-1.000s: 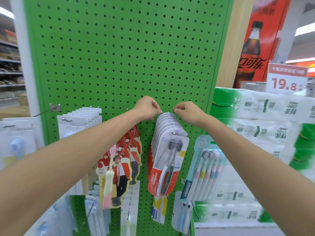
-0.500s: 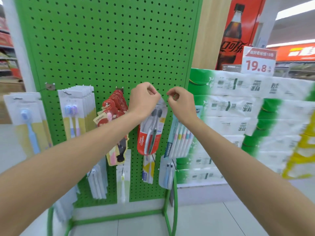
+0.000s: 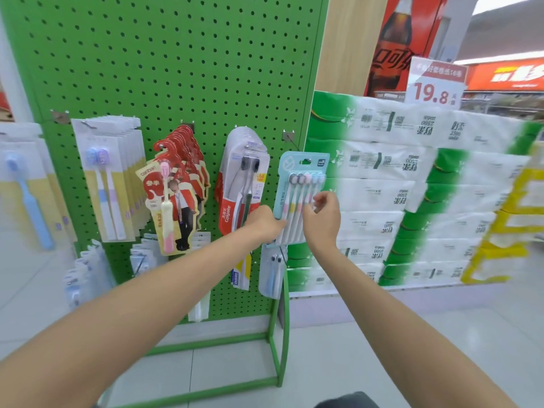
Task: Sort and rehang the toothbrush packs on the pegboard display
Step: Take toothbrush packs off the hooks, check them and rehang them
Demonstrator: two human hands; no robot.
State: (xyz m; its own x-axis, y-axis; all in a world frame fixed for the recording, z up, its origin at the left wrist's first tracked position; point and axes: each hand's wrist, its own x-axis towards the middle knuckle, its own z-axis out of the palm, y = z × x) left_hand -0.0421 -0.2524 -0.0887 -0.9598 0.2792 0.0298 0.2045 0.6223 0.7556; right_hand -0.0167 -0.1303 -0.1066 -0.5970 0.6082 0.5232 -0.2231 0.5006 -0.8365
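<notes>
We pinch teal multipack [image 3: 304, 164] at right edge of pegboard [image 3: 176, 69]: left hand [image 3: 263, 223] grips its left side, right hand [image 3: 322, 219] its right side.

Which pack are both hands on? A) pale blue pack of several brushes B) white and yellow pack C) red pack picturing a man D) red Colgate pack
A: the left hand and right hand both hold the pale blue pack low down.

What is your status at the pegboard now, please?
Left hand, right hand: both grip teal toothbrush pack, lower edges. Pack upright against pegboard, right end. Colgate packs hang close on its left.
</notes>
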